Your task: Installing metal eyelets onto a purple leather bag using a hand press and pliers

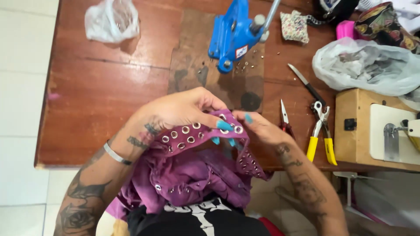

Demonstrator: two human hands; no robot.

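Left hand [181, 109] curls over the top edge of a purple garment [192, 175], thumb and fingertips pinched on a strip studded with silver eyelets [186, 130]. Right hand [258, 129] closed narrow on the same strip's end, thumb beside the last eyelet; whether it holds a loose eyelet too, cannot tell at this angle. Fabric bunched in the lap, strip raised at the table's near edge.

Judgement: to work this strip well, keep it flat and taut between both hands, so each hole sits square and single-layered.

Cloth soft, crumpled, matte; eyelets small, round, shiny, in rows. Beyond the hands, on the worn reddish wooden table [100, 87]: a blue cast-metal hand press [234, 32] on a dark stained board, loose metal bits [245, 65] scattered at its base. Right of it, small red-handled snips [285, 120], yellow-handled pliers [321, 135], a slim dark-handled blade [306, 85]. Thin translucent plastic bags [111, 19] at far left and right.
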